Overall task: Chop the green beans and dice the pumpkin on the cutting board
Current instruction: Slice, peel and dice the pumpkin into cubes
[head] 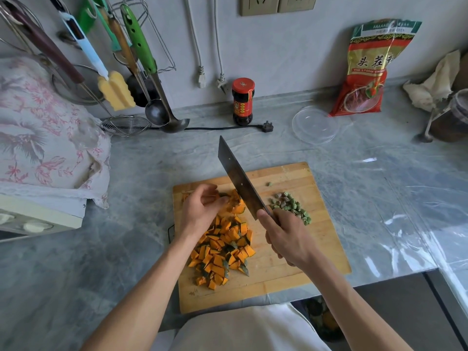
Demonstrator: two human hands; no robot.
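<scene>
"the lycium" on red bag

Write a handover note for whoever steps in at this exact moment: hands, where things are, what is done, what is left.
Right hand grips the cleaver by its handle, blade raised above the board.
Left hand holds the last uncut pumpkin piece in place at the far left of the cutting board.
Done: green beans, chopped, in a pile on the board's right; most pumpkin diced, in a heap on its near left.
Left: dice the piece under the left hand's fingers.
</scene>
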